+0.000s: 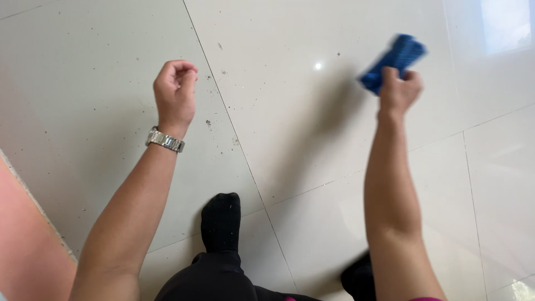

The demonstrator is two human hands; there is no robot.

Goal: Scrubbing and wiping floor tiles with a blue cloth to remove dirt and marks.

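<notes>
Tile floor (312, 122) open from 10 to 2 o'clock, only dark specks. Socked foot (220, 220) at 6 o'clock. Pinkish wall edge (25, 234) closes 8 o'clock.

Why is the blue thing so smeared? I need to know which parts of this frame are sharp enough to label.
Head view: the blue object in the right hand is motion-blurred, its edges smeared; the left hand and wristwatch are sharp; window glare washes out the glossy floor tiles at top right, with a small light glint mid-floor; soft arm shadows fall across the tiles.
</notes>
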